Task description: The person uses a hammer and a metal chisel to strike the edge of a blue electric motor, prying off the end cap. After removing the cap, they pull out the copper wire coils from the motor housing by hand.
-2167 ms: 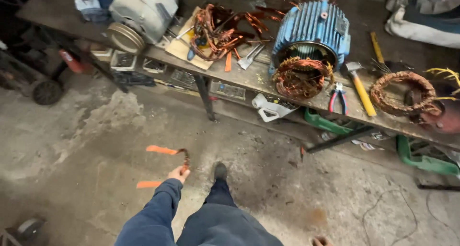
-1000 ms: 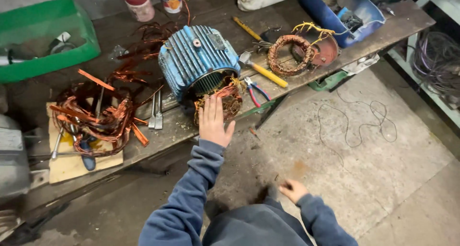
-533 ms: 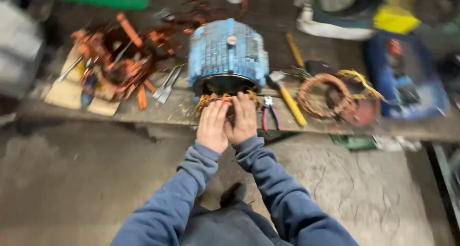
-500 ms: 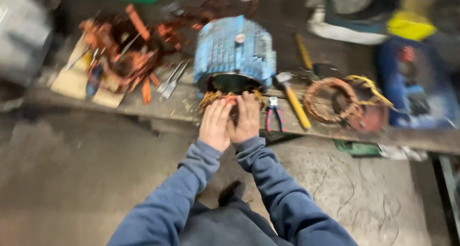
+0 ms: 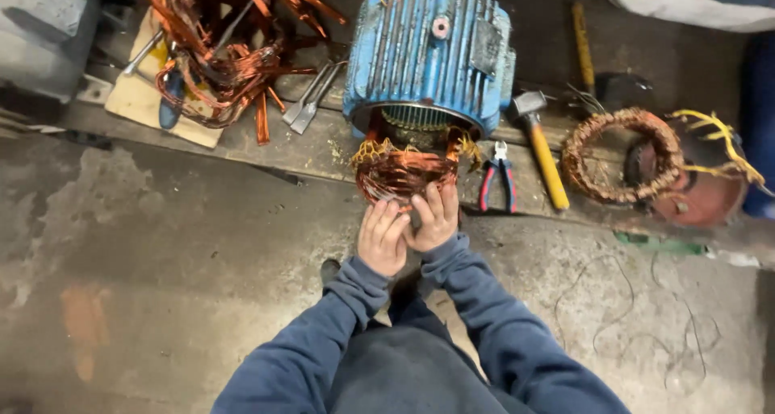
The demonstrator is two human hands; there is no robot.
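hands (image 5: 410, 224) on copper winding (image 5: 401, 174) — bench edge (image 5: 266, 160)

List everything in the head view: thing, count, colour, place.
motor housing: 1, blue, ribbed, on the bench, open end toward the person
copper winding: 1 bundle, orange-brown, hanging out of the housing's open end
pliers: 1, red and blue handles, right of the winding
hammer: 1, yellow handle, right of the pliers
wire coil: 1, copper, ring-shaped, far right of the bench
copper scrap pile: 1, orange, on a pale board at upper left
wrenches: 2, grey metal, between the scrap and the housing
loose wire: thin, dark, on the concrete floor at right
left hand: bare, fingers against the winding's lower edge
right hand: bare, gripping the winding
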